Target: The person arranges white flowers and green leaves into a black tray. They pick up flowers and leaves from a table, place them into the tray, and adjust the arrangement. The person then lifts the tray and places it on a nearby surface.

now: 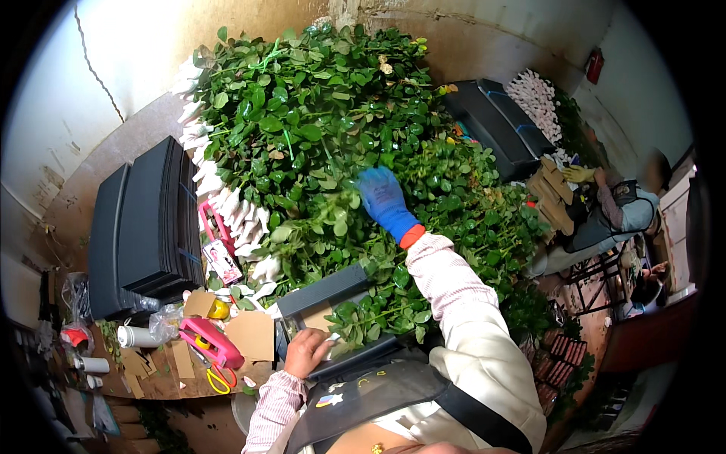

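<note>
My left hand (306, 352), bare, is bent at the left end of an open dark grey box (325, 290) in front of me. Its fingers curl beside a pale thing too hidden to name. Leafy green stems (378, 316) lie in the box, their leaves spilling over its right side. Beyond the box my right hand (380, 198), in a blue glove with an orange cuff, reaches into a large pile of leafy rose stems (302, 113). Leaves and blur cover its fingertips. White-sleeved heads (231, 212) of the stems point out along the pile's left side.
Stacked dark boxes (159, 219) stand at the left. A pink tape dispenser (210, 342), cardboard pieces (251, 335) and yellow-handled scissors (219, 380) lie near the table's front edge. More dark boxes (495, 125) sit far right, near a co-worker (620, 212) with yellow gloves.
</note>
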